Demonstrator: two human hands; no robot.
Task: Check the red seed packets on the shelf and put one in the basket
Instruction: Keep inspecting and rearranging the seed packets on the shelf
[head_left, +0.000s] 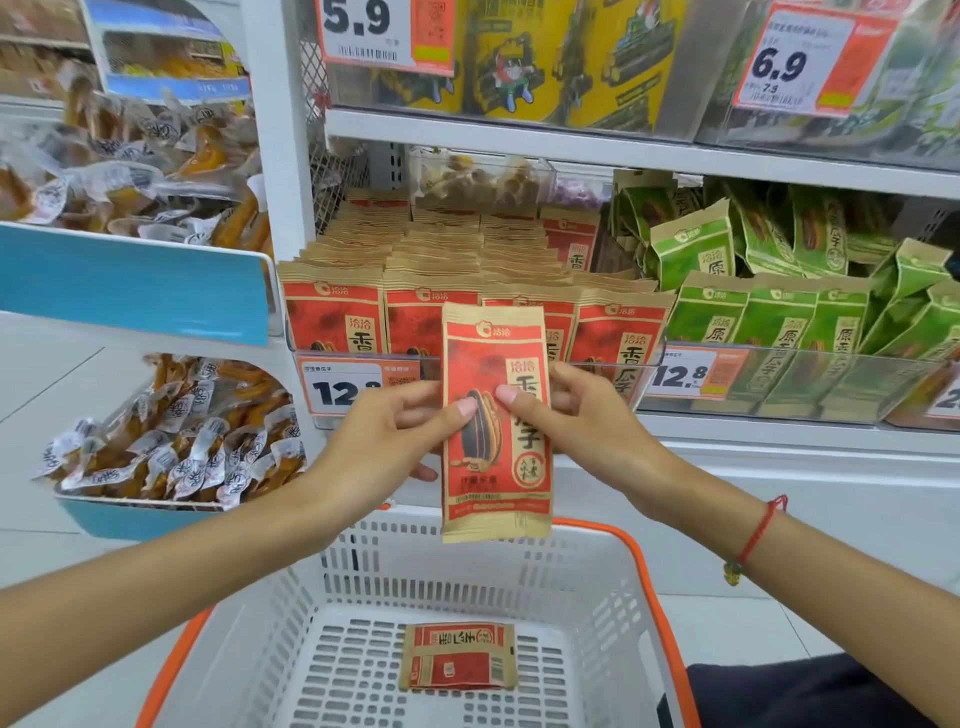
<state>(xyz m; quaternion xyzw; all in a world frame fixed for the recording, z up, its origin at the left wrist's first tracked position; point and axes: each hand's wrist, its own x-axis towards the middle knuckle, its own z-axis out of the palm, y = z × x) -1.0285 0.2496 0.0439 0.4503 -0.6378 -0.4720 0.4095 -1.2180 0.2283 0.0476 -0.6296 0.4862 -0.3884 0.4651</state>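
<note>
Red and kraft-brown paper, front face toward me: I've got one red sunflower seed packet (496, 423) upright in front of the shelf, above the far rim of the basket. My left hand (395, 431) pinches its left edge, thumb on the printed face and fingers curled behind; my right hand (563, 415) does the same on the right edge, thumb pressing near the big black seed picture. Both hands are gripping the packet, neither one free.

This looks like the checking step. To do it well, I'd keep the pinch light at the edges so my thumbs don't cover the print, hold it flat and steady, and turn it over to read the back before deciding. When it goes down, I'd lower it straight over the rim and let go with both hands together so it lands flat.

The white slotted shopping basket (582, 587) with its orange handle sits right below me, and it already holds one red packet in the basket (457, 657), lying flat, back side up, on the floor of the basket. On the shelf, a clear tray (613, 371) holds rows of red seed packets (332, 317) standing upright, packed tight. Beside it to the right, green seed packets (774, 317) fill their own clear bin, some toppled behind.
</note>
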